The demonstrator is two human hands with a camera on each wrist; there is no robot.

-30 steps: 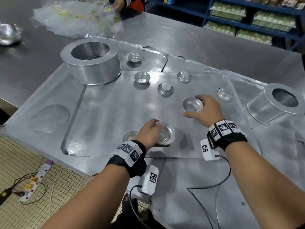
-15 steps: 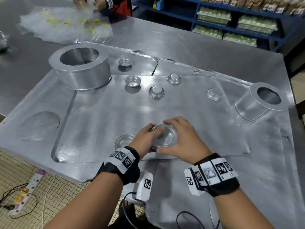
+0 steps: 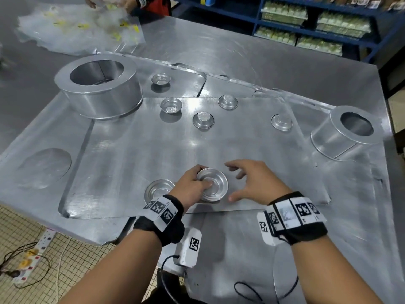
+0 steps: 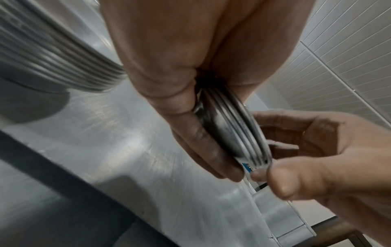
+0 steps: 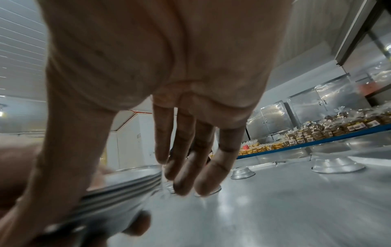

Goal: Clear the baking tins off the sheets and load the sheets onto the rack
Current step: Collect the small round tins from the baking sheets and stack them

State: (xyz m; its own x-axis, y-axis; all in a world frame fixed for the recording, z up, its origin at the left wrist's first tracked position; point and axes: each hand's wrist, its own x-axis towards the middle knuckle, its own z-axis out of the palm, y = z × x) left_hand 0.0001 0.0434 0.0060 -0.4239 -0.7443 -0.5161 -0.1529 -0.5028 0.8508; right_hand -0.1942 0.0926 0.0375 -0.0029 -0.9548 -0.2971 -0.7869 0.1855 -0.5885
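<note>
My left hand [image 3: 200, 178] grips a nested stack of small round tins [image 3: 213, 185], thumb inside the top one, just above the top baking sheet [image 3: 131, 154]. The left wrist view shows the stack's rims [image 4: 234, 133] pinched between thumb and fingers. My right hand [image 3: 235, 182] hovers right beside the stack, fingers spread and holding nothing; they hang loose in the right wrist view [image 5: 190, 167]. One small tin [image 3: 158, 190] sits on the sheet left of my left hand. Several more small tins [image 3: 203, 120] lie farther back, some upside down.
A large round tin [image 3: 98, 86] stands at the back left and a smaller one [image 3: 345, 133] at the right, on overlapping sheets. Another person's hands [image 3: 129, 3] work with plastic bags at the far table edge. Blue shelves [image 3: 317, 29] hold packed goods.
My right hand carried a small tin from farther back to the left hand's stack, set it in, and has let go, drawing slightly right. The left hand keeps its hold.
</note>
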